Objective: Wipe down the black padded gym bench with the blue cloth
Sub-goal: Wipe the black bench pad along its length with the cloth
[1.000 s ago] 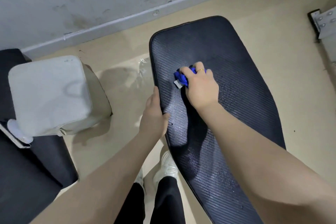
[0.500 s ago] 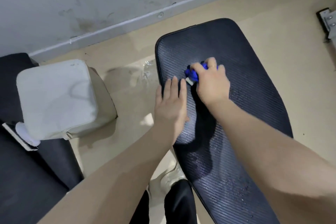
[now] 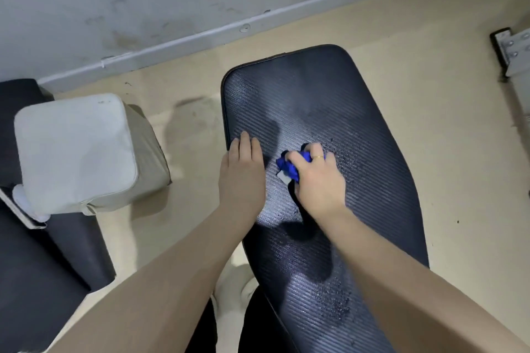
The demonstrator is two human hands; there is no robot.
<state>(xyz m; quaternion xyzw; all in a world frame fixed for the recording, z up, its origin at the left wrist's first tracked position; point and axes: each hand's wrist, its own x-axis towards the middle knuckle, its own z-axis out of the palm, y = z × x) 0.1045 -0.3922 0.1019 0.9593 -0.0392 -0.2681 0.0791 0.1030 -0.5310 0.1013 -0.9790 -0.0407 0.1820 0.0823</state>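
Right hand (image 3: pixel 318 180), fingers curled round crumpled blue cloth (image 3: pixel 291 166), pressed on middle of black ribbed padded gym bench (image 3: pixel 372 129). Left hand (image 3: pixel 242 178) flat at bench's left edge, fingers straight, holding nothing. Droplets (image 3: pixel 352 163) just right of cloth. White cushioned stool (image 3: pixel 74 149) on floor, well left.

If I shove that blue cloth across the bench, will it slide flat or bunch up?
The crumpled blue fabric cloth looks floppy, wadded in the right hand, so probably bunches. The ribbed black padded bench appears droplet-speckled, likely adding drag.
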